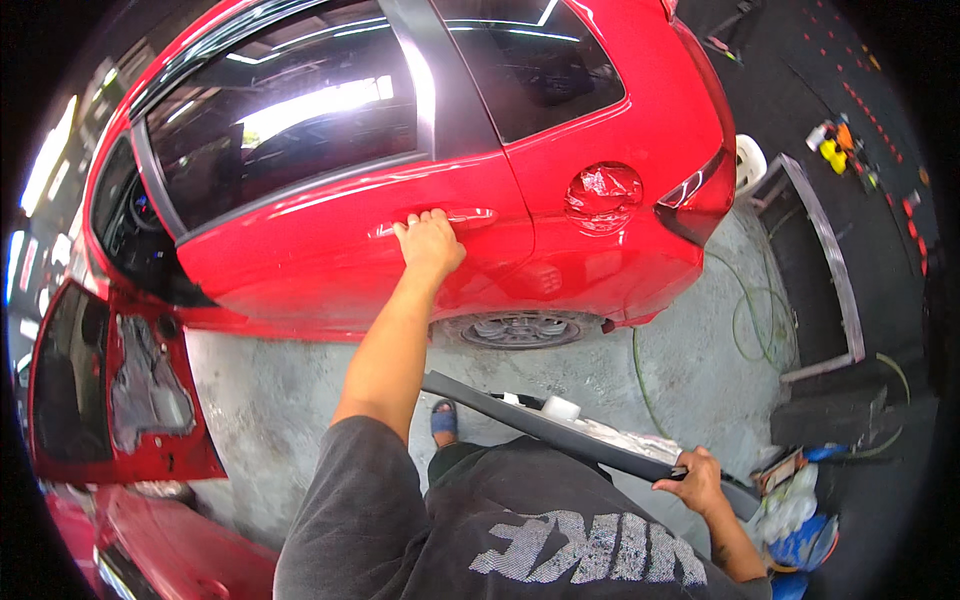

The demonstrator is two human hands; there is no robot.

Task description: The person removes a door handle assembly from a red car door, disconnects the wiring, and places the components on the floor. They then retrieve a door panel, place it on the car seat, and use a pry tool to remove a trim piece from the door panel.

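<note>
My left hand (430, 243) is closed over the red door handle (470, 216) of the car's rear door (330, 255), which is shut. Its fingers are hooked on the handle from above. In my right hand (695, 480) is the edge of a long, dark door trim panel (560, 432). This panel slants across the front of my body, its pale inner side turned toward the car. The thumb lies on the near face and the fingers go over the top edge. Below the rear door, the rear wheel (525, 330) shows partly.
At the left the front door (120, 385) hangs open, its inner metal bare. A second red car (180, 545) stands behind it. Round the fuel flap (603, 197) is wrinkled, shiny red film. A green hose (740, 330), a metal-edged frame (830, 260) and bags (795, 510) lie rightward.
</note>
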